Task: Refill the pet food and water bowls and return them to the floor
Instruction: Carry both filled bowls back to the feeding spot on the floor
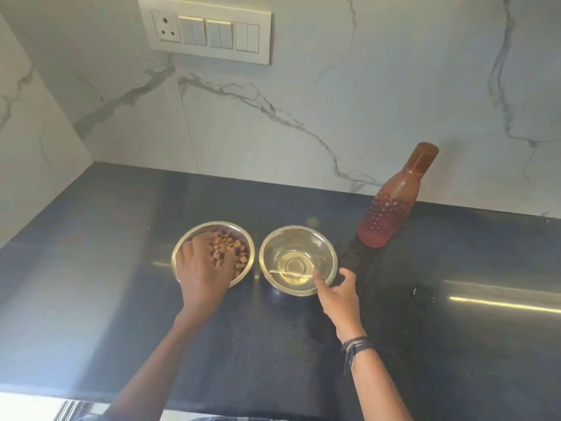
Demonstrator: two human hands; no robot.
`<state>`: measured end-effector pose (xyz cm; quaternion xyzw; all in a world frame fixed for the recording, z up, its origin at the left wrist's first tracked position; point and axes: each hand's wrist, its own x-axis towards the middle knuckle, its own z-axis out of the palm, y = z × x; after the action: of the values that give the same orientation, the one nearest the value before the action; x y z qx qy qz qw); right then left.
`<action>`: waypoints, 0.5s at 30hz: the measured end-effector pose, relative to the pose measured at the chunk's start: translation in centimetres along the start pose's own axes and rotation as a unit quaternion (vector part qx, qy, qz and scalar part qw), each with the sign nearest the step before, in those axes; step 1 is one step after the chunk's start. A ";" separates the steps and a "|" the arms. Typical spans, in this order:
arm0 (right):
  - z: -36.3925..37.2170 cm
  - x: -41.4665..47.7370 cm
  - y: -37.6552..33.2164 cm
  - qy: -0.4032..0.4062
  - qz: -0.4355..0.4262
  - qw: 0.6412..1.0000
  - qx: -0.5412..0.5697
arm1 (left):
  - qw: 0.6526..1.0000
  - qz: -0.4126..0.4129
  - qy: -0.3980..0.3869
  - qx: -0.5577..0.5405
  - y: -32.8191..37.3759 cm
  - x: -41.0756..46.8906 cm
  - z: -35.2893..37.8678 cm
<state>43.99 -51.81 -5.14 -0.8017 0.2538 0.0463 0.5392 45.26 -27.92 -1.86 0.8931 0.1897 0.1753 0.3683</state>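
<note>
two steel bowls side by side on the dark counter: left food bowl point(185, 253) full of brown kibble point(232, 249), right water bowl point(299, 238) holding clear water.

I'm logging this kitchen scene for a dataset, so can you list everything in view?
food bowl: one, steel, holding brown kibble, left on counter
water bowl: one, steel, holding water, right of food bowl
bottle: one, reddish-brown, capped, upright by the wall
countertop: one, dark
switch panel: one, cream, on marble wall
wristband: one, dark, right wrist
left hand: one, fingers in food bowl
right hand: one, fingers at water bowl's near rim
</note>
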 end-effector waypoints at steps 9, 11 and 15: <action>2.1 -1.4 -0.8 -0.038 0.060 0.988 0.139 | 0.982 -0.168 -0.007 -0.085 -5.4 -0.1 -1.3; 2.5 -1.5 -0.8 -0.039 0.070 0.984 0.157 | 0.966 -0.223 -0.067 -0.109 -6.0 0.1 -1.3; 2.7 -1.6 -0.7 -0.057 0.083 0.972 0.211 | 0.916 -0.280 -0.199 -0.208 -6.7 0.8 -1.6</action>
<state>43.46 -48.57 -5.08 -0.6419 0.2923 0.0815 0.7042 43.77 -22.19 -5.52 0.7232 0.3145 -0.0807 0.6095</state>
